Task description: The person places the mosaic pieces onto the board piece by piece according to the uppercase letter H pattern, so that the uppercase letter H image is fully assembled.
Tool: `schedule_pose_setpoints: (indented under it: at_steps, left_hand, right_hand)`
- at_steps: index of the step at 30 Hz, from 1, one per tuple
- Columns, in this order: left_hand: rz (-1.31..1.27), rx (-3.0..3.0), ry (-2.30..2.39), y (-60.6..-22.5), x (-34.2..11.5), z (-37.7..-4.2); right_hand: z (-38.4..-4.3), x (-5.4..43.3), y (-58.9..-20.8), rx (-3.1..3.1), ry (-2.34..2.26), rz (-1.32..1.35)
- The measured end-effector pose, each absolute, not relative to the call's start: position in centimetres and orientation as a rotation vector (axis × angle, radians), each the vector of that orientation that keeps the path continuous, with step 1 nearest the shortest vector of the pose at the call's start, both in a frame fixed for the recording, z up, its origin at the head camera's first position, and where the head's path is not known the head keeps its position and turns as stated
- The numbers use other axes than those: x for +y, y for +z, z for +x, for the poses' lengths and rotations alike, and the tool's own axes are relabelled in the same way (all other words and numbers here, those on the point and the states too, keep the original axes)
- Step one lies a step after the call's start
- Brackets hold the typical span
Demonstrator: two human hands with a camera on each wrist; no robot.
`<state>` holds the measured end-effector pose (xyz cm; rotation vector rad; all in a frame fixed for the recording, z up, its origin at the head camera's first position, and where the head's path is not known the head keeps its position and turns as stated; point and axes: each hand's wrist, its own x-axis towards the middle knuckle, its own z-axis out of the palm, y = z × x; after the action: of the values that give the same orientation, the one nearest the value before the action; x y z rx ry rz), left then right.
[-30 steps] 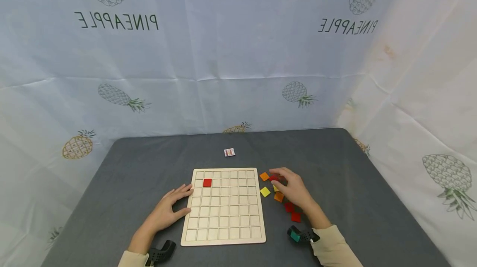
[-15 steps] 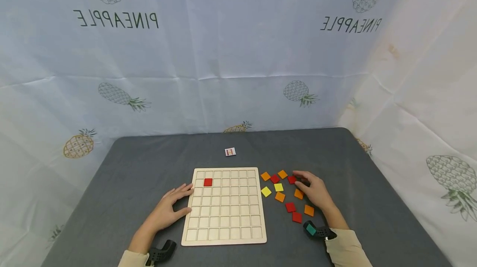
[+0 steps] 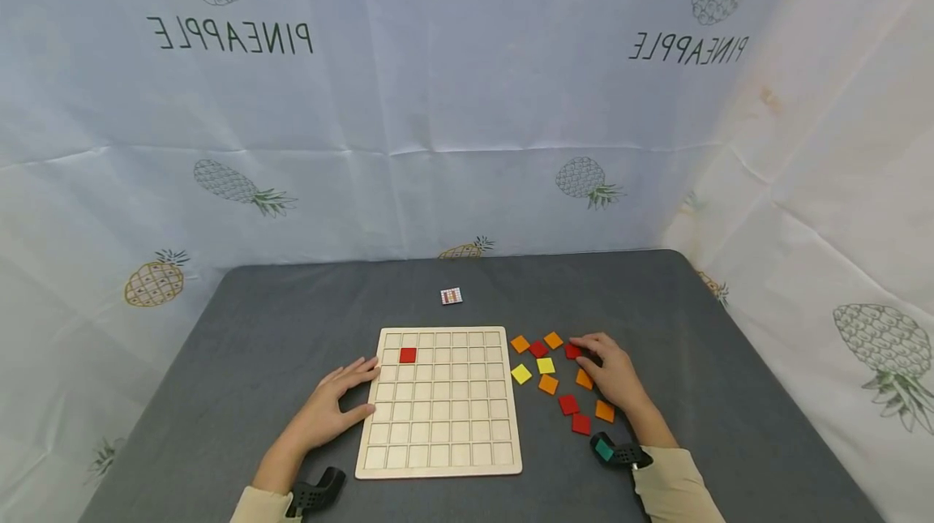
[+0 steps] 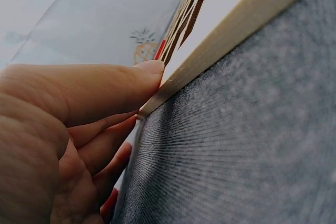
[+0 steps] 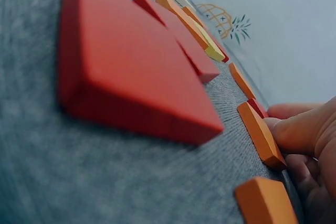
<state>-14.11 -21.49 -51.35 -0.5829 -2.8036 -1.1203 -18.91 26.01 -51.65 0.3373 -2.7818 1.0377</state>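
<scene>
My left hand (image 3: 321, 412) rests at the left edge of a pale wooden grid board (image 3: 440, 473), its fingers extended. The left wrist view shows the thumb (image 4: 115, 87) against the board's side (image 4: 210, 61). A red square tile (image 3: 408, 355) sits in a cell near the board's upper left. To the board's right, my right hand (image 3: 614, 373) pinches another red tile (image 3: 572, 351) between thumb and forefinger, low at the tabletop. In the right wrist view that red tile (image 5: 258, 108) is partly hidden behind an orange tile (image 5: 261, 135) beside the thumb.
Several loose tiles lie right of the board, including a yellow tile (image 3: 521, 375), an orange tile (image 3: 605, 411) and a red tile (image 3: 580, 424). A small printed card (image 3: 451, 296) lies beyond the board on the grey table (image 3: 306, 304). A pineapple-print curtain (image 3: 467, 101) hangs behind.
My right hand has moved right from the nearer tiles to the red tile at the far right, uncovering several tiles. My left hand and the board have stayed put.
</scene>
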Motion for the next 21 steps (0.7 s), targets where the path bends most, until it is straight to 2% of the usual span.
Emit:
schedule_pose_setpoints:
  at_steps: [21]
  left_hand:
    - [-0.583, -2.821, -1.188, -51.2, -21.5, -14.0]
  right_hand:
    - [-18.3, 24.7, -50.6, -2.629, 1.049, 0.329]
